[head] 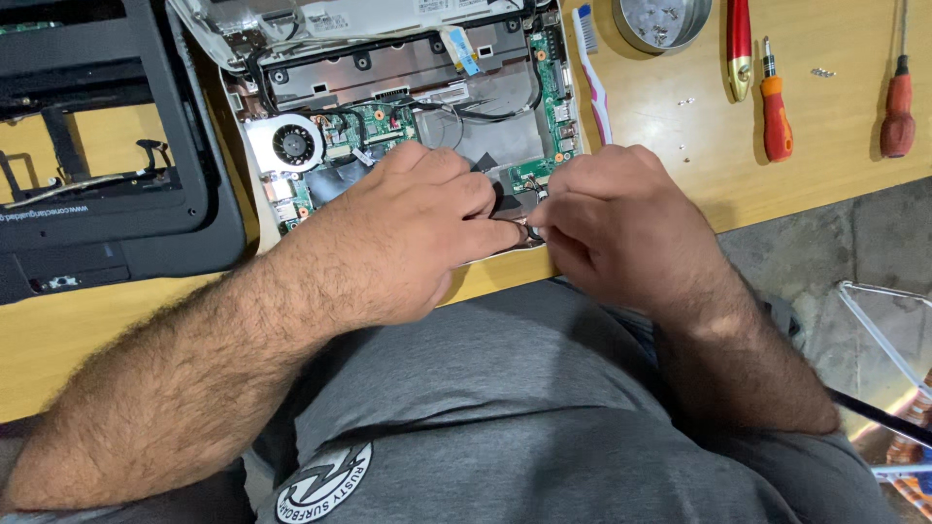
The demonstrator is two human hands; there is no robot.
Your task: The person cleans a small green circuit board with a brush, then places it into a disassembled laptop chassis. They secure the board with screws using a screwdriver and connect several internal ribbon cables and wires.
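Lying open on the wooden table (680, 184), the laptop base (408, 116) sat under your hands; your left hand (408, 233) and right hand (607, 218) met fingertip to fingertip, pinching a small metal part (525, 226) at its near edge.

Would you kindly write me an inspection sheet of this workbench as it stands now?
Surface: wooden bench, light brown, a few loose screws near the tools.
Job's things: opened laptop base with green circuit boards and a round fan exposed.
Clutter: black laptop cover at far left; toothbrush; round metal tin; three red-handled screwdrivers.
Grips: left hand and right hand meet at the base's near edge, fingertips pinching a small part; what it is cannot be told.
Cables: thin black wires and a flat ribbon inside the base.
Surroundings: grey floor and a metal frame at right.
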